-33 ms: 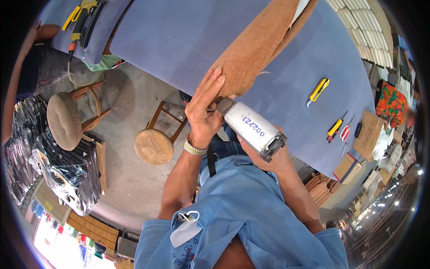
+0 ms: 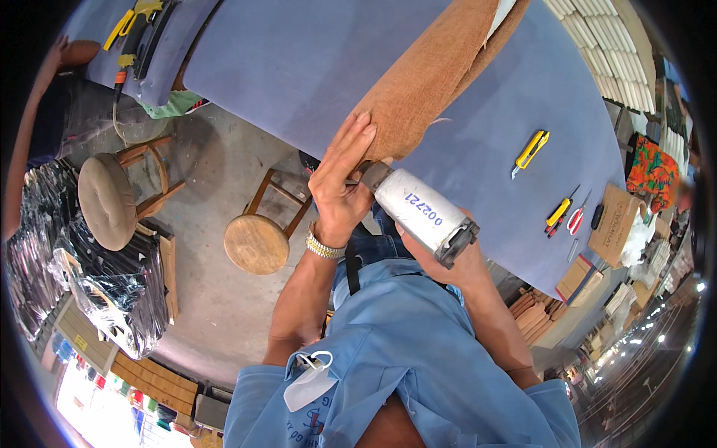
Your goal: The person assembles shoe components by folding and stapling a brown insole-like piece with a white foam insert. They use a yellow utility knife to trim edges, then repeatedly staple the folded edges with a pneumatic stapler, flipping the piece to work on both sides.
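A long piece covered in brown fabric (image 2: 426, 78) slants from the far edge of the blue table to just in front of me. My left hand (image 2: 340, 183) grips its near end, fingers laid along the fabric and the thumb side tucked underneath. In my right hand (image 2: 455, 261) is a staple gun (image 2: 418, 209) with a white cylindrical body and dark end cap; most of my fingers are hidden below it. Its dark nose meets the near end of the fabric piece, close to my left fingers. A pale strip shows inside the fold at the far end.
On the blue table (image 2: 269, 67) lie a yellow cutter (image 2: 530, 153), a yellow-handled screwdriver (image 2: 557, 214) and red-handled scissors (image 2: 576, 219). A cardboard box (image 2: 614, 224) stands at right. Left are a round wooden stool (image 2: 256, 244), a padded stool (image 2: 107, 201) and another person's arm (image 2: 30, 127).
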